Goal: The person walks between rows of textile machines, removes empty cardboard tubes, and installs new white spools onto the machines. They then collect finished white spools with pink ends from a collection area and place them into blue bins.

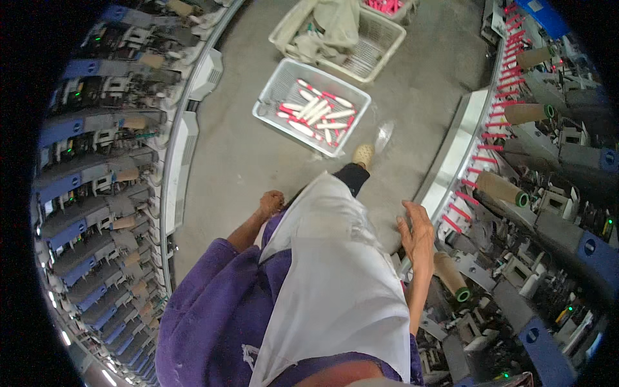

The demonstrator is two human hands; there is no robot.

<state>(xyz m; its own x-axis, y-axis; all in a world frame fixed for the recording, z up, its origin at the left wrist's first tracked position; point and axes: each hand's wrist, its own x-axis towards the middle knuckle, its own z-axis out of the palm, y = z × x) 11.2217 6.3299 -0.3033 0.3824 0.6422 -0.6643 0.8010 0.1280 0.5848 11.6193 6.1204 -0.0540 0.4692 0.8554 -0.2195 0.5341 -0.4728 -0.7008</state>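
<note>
Okay, my right grip (418, 235) hangs, fingers apart, near right machine (574, 238); left grip (272, 201) curled, can't tell if holding. White bobbins (313, 111) already in far grey basket (274, 90); red rods (485, 159) line machine.

"What sort of place is this?"

"A textile mill, a yarn-winding floor by the look of it."

"What shows that?"

"Long rows of machinery: a row of grey units with blue panels (97, 177) on the left, and a matching grey-and-blue machine row (554, 203) on the right, with tapered brown cardboard cones with green rims (500, 188) and slender pinkish-red rods (487, 147) along it."

"Anything between them?"

"A bare grey floor (225, 148), like a factory aisle. At its far end, a pale rectangular plastic basket (274, 93) holds red-ended bobbins wound with white yarn (314, 111)."
</note>
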